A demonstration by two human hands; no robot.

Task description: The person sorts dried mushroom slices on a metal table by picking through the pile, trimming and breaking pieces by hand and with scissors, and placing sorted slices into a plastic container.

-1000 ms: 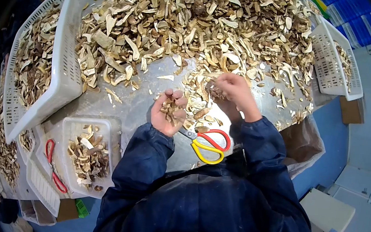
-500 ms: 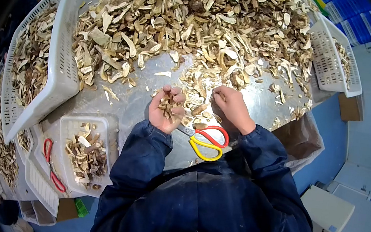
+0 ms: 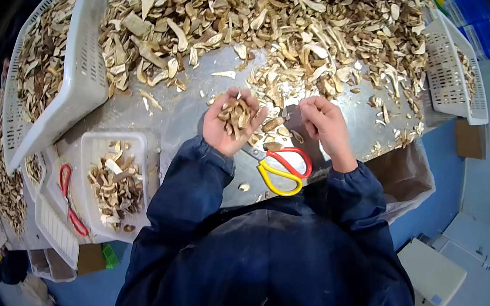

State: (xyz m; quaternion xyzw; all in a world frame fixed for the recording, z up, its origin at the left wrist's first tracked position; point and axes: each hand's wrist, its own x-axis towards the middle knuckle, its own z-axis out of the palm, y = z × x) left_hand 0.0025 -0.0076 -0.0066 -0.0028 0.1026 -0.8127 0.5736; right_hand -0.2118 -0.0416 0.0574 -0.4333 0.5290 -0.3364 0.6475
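Observation:
My left hand (image 3: 223, 131) is cupped palm up around a small heap of dried mushroom slices (image 3: 236, 117). My right hand (image 3: 328, 130) hovers at the right of the loose slices, fingers curled and thumb against the forefinger; whatever the pinch may hold is too small to make out. Between the hands, several mushroom pieces (image 3: 273, 124) and pale crumbs lie on the metal table (image 3: 187, 100). Just below them rest scissors (image 3: 283, 168) with one red and one yellow handle, their blades partly hidden by my left hand.
A large pile of mushroom slices (image 3: 244, 12) covers the table's far side. White baskets of slices stand left (image 3: 86, 72) and right (image 3: 450, 74). Near my left sleeve are a clear tub (image 3: 86, 158) and red-handled scissors (image 3: 70, 208). A lined bin (image 3: 407, 179) stands beyond the right edge.
My left hand has opened upward, showing more of the slices in its palm. My right hand has shifted slightly right. A small piece now shows on the table below the left hand.

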